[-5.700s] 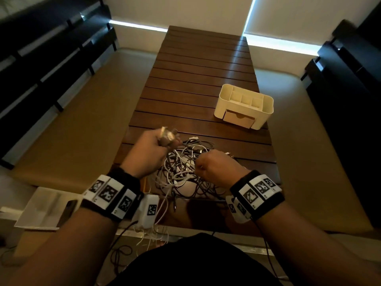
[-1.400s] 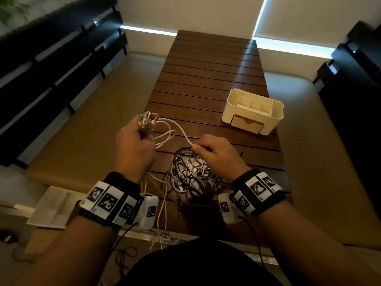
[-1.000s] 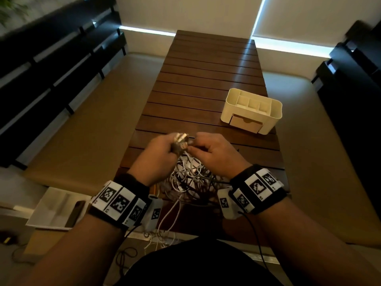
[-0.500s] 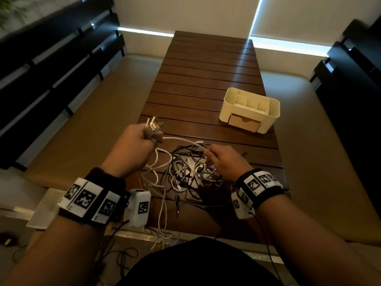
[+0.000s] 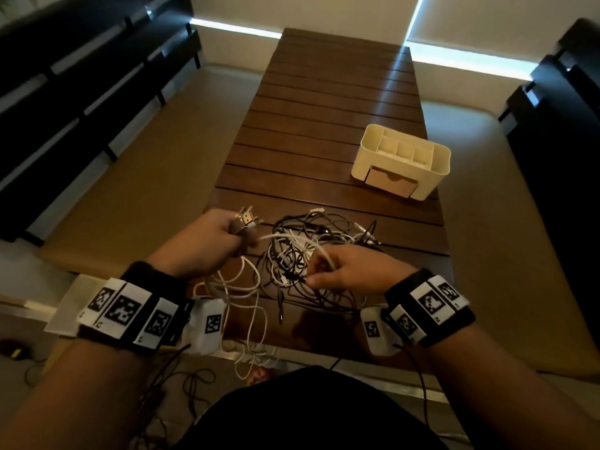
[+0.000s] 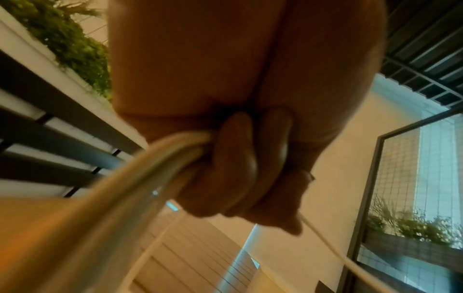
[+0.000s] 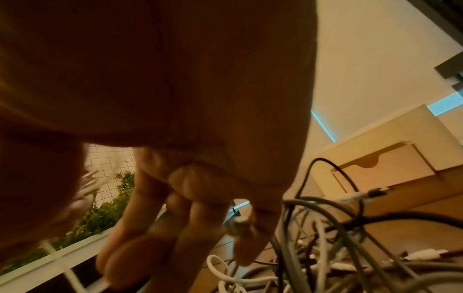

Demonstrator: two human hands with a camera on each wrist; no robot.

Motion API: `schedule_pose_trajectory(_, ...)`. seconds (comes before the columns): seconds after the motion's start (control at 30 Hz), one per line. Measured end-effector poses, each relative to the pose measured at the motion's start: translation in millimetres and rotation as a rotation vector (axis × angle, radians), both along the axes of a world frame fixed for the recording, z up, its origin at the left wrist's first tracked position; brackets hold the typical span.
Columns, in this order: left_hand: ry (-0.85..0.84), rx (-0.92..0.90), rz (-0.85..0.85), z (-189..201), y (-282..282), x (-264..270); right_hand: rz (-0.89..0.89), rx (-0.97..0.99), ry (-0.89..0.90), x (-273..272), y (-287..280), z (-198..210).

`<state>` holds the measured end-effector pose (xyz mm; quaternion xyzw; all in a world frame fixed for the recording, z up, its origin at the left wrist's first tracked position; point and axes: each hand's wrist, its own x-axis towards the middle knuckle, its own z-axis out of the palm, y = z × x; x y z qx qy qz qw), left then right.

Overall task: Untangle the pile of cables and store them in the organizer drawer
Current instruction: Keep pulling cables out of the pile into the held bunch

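Note:
A tangled pile of black and white cables [image 5: 311,251] lies on the near end of the wooden table [image 5: 324,125]. My left hand [image 5: 211,245] is fisted round a bunch of white cable ends, with their plugs [image 5: 246,219] sticking out above the thumb; in the left wrist view the white strands [image 6: 160,158] run out under its curled fingers [image 6: 235,158]. My right hand [image 5: 344,271] pinches a white cable [image 5: 324,254] over the pile's near side, and in the right wrist view its fingers [image 7: 150,228] curl round a white strand. The cream organizer [image 5: 402,164] stands far right, its drawer [image 5: 389,181] closed.
White cable loops [image 5: 250,319] hang off the table's near edge toward the floor. Tan floor lies on both sides of the table. A dark slatted bench [image 5: 81,86] runs along the left, dark furniture [image 5: 561,131] along the right. A white tray [image 5: 65,313] sits at the lower left.
My right hand has drawn back toward me along the white cable, which now stretches between both hands. The left hand still holds the bunch of plugs in about the same place.

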<state>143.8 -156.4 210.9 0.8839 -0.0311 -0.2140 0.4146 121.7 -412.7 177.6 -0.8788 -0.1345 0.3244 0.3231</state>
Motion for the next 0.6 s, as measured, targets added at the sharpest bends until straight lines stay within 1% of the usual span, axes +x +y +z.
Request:
schedule_pose_trajectory(0.03,0.051,0.0,-0.029,-4.6,0.3,-3.1,0.005,0.004,0.041,-2.4,-3.0,0.1)
schedule_pose_trajectory(0.1,0.109,-0.021,-0.048,-13.5,-3.5,-9.7,-0.012,0.039,0.068,-5.1,-5.6,1.4)
schedule_pose_trajectory(0.27,0.174,-0.092,-0.069,-27.3,-24.7,-23.4,0.03,0.012,0.011,-6.6,8.4,-0.6)
schedule_pose_trajectory(0.37,0.231,-0.15,-0.087,-32.9,-31.1,-28.0,-0.009,0.044,-0.036,-10.6,20.4,-6.9)
schedule_pose_trajectory(0.43,0.231,-0.175,-0.052,-37.1,-30.6,-28.9,-0.032,0.077,-0.044,-14.1,22.4,-9.8)
schedule_pose_trajectory(0.5,0.227,-0.233,0.037,-40.2,-29.7,-28.5,-0.055,0.143,0.026,-17.9,21.5,-10.5)
schedule_pose_trajectory(0.57,0.227,-0.288,0.095,-40.7,-31.2,-27.1,-0.091,0.252,0.157,-23.8,21.3,-9.5)
schedule_pose_trajectory(0.6,0.214,-0.287,0.114,-41.5,-31.8,-25.8,-0.106,0.296,0.213,-26.1,21.2,-9.5)
